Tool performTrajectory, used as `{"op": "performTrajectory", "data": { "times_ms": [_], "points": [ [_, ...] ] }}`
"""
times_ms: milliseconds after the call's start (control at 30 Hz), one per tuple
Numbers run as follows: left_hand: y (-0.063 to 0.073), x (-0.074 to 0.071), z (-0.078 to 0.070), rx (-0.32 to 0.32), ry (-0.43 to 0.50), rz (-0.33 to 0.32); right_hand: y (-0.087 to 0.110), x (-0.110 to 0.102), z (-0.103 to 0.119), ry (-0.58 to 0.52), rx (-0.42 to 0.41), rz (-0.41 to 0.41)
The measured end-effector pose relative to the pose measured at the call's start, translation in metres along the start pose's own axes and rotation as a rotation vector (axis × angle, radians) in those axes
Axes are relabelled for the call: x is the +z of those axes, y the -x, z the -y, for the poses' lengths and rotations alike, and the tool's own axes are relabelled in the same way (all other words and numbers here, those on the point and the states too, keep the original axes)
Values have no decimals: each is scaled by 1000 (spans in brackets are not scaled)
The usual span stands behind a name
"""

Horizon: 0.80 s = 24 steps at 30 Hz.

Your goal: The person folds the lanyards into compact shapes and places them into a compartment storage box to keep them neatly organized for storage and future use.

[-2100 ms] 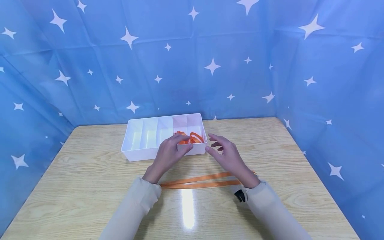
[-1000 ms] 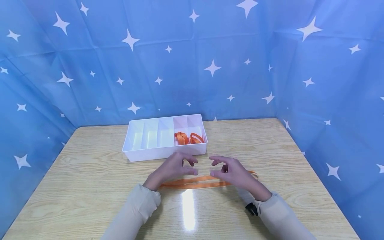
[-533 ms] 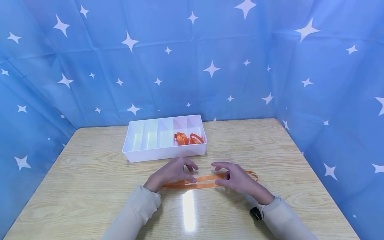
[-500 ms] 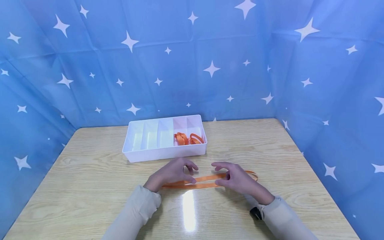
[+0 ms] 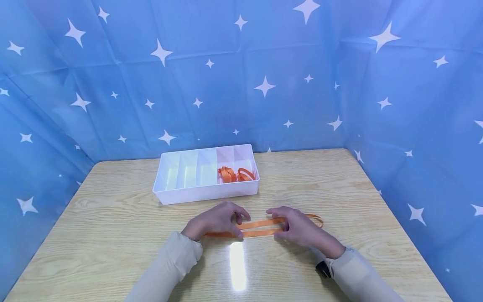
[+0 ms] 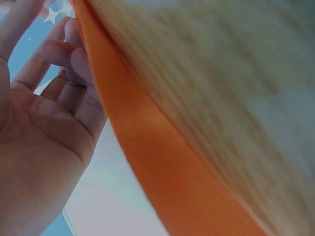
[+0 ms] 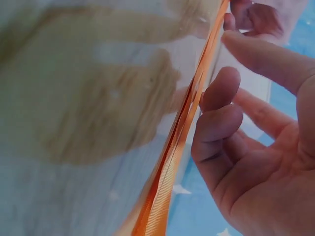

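On the wooden table (image 5: 113,235), seen from the head: we find a long orange ribbon (image 5: 262,223) at 6 o'clock, two strands running nearly side by side, looped end toward 3 o'clock.
Left hand (image 5: 219,219): between 6 and 7 o'clock, above the ribbon's near-left part; fingers loosely bent, thumb apart from them, nothing gripped that we can see.
Right hand (image 5: 298,226): near 5 o'clock, over the ribbon's other part; thumb and forefinger spread apart, grasp empty. Contact with the ribbon we cannot settle.
White box (image 5: 205,195): at 10 to 11 o'clock from the ribbon, well clear of it; five compartments, with orange coils (image 5: 227,174) in the two at its 3 o'clock end.
Starry blue cloth (image 5: 241,105): behind the table, across 12 o'clock.
Ribbon, left wrist: we follow one broad band from 11 to 5 o'clock; the left hand is at 9, fingers partly curved beside the band.
Ribbon, right wrist: overlapping strands run from 1 to 6 o'clock; the right hand is at 3 to 4, loosely curved alongside, part of the left hand toward 1 to 2.
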<state>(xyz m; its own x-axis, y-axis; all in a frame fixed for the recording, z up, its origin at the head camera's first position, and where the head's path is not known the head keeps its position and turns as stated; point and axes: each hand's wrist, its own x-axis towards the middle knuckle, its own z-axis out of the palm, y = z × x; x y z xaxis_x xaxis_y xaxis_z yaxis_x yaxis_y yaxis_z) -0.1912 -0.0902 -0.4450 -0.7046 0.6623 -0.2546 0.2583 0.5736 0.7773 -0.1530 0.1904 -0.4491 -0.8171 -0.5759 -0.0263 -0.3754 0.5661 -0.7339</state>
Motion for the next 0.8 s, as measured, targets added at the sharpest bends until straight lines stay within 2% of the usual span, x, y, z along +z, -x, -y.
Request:
{"op": "performTrajectory", "data": {
  "times_ms": [300, 667, 800],
  "points": [
    [-2, 3, 1, 17, -39, 13, -1, 1, -1, 92, -32, -37],
    [0, 4, -1, 34, -26, 19, -2, 6, -3, 29, -7, 28],
    [-1, 4, -1, 60, -45, 21, -1, 6, -2, 24, -15, 27]
  ]
}}
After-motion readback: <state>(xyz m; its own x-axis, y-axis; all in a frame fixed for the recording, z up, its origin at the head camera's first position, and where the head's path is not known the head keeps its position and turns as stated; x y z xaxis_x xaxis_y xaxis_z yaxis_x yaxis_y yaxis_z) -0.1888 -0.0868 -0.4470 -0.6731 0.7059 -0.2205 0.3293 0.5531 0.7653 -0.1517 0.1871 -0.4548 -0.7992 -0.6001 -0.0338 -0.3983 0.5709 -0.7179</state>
